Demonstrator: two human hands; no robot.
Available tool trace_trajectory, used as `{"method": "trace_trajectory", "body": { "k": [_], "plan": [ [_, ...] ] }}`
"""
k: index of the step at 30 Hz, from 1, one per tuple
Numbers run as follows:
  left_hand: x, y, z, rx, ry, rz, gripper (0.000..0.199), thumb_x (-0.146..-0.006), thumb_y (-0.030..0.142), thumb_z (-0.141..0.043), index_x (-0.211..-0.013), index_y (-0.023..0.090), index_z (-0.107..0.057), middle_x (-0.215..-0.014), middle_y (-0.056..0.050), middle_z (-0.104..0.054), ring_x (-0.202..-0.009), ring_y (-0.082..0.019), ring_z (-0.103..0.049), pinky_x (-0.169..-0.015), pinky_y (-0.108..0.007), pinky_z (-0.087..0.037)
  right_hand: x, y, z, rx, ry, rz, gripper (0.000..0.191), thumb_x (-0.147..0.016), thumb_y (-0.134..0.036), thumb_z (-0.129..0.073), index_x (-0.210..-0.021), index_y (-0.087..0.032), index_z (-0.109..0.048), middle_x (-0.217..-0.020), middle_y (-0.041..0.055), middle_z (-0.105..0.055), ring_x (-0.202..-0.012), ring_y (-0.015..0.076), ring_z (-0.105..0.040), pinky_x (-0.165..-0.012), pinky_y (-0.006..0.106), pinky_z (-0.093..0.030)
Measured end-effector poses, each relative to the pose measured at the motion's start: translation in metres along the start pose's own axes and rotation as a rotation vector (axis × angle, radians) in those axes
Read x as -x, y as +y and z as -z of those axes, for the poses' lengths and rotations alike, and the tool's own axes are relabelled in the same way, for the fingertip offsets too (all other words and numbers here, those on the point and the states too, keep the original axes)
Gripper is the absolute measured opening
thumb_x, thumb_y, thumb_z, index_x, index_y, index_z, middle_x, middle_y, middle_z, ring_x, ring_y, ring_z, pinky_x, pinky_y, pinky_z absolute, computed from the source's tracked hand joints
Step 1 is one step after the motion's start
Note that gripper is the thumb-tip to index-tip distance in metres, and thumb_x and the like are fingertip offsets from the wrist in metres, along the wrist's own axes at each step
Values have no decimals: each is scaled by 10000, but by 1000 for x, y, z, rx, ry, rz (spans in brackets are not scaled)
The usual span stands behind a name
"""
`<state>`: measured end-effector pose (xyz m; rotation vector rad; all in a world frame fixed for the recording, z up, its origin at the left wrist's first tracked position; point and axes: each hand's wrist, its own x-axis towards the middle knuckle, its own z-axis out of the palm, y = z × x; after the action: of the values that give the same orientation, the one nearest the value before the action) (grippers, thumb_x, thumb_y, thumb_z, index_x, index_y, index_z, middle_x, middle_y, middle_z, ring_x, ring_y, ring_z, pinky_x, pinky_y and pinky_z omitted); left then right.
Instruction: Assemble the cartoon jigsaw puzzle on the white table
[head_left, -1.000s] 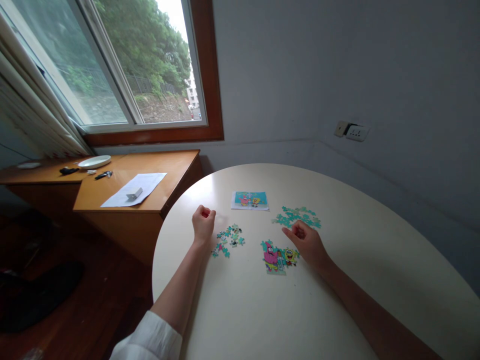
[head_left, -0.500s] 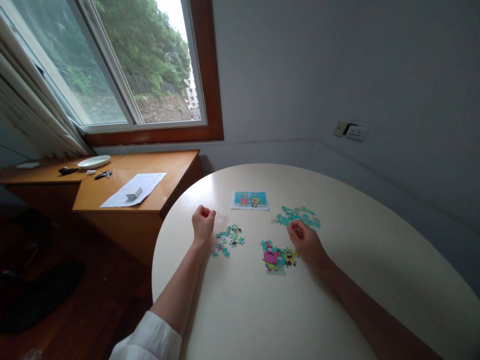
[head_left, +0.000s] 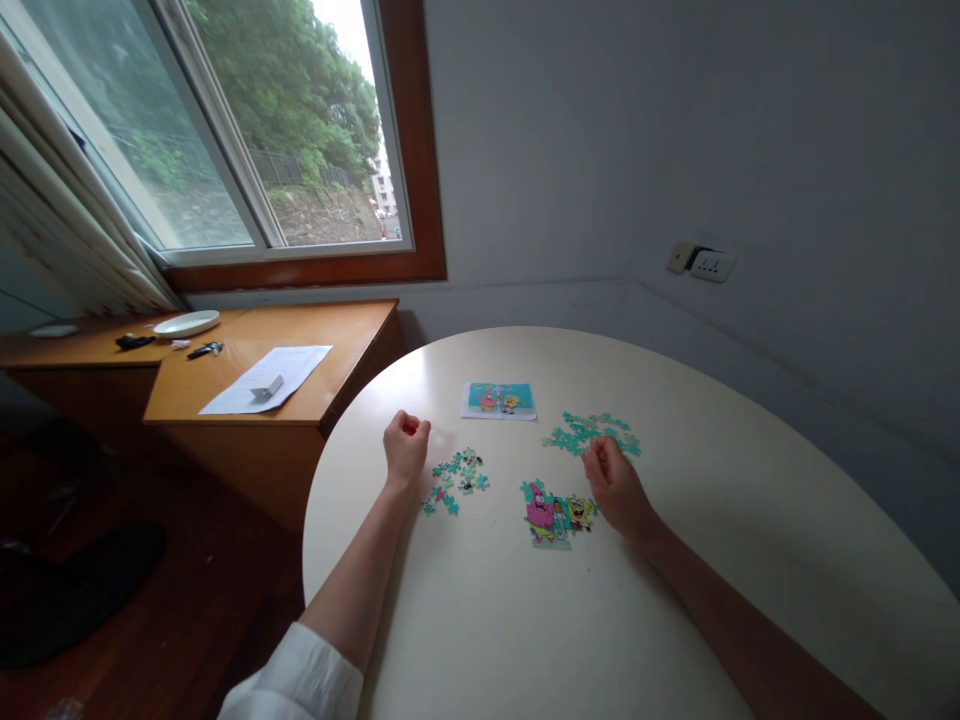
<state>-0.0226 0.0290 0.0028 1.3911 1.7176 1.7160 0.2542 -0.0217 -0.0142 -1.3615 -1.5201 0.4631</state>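
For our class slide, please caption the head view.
Two hands beside a partly joined puzzle and loose pieces.

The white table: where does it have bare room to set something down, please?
The white table is bare between the forearms, nearer than the joined puzzle part, and between the picture card and the far edge. It is crowded where the left hand borders the small mixed pieces and the right hand borders the green pieces.

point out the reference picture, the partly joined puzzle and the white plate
reference picture [head_left: 499, 400], head view, middle of its printed side
partly joined puzzle [head_left: 541, 512], head view, pink figure
white plate [head_left: 187, 324], head view, middle of its upper surface
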Motion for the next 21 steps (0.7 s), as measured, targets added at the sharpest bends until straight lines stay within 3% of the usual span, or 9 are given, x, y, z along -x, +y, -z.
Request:
{"method": "trace_trajectory", "body": {
  "k": [21],
  "plan": [
    [0, 0, 1, -2, -13, -5, 176, -614, 185, -528, -518, 187, -380, -505, 59, -411, -492, -86, -382, -500, -224, -309, 0, -8, 1, -35, 17, -39, 164, -729, -277, -441, -625, -221, -326, -510, -74, -301, -442, 83, -304, -421, 220, -260]
  ]
}}
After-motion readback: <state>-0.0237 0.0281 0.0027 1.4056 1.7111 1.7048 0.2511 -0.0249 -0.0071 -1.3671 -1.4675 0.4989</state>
